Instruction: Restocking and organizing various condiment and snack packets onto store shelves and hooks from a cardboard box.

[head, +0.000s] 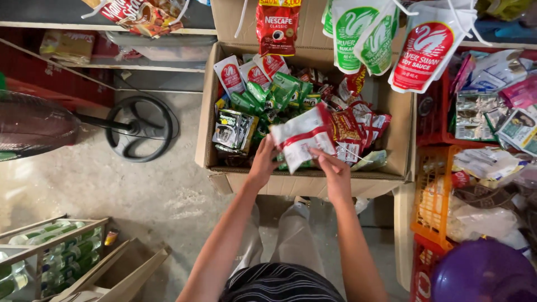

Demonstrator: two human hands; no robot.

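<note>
Both of my hands hold a strip of white and red sachets over an open cardboard box. My left hand grips the strip's lower left edge. My right hand pinches its lower right part near the box's front wall. Inside the box lie several green sachets, a silver and green pack and red sachets.
Hanging pouches, white with red and white with green, dangle above the box. An orange crate of packets stands right, a purple lid below it. A fan base rests on the concrete floor left; bottles sit lower left.
</note>
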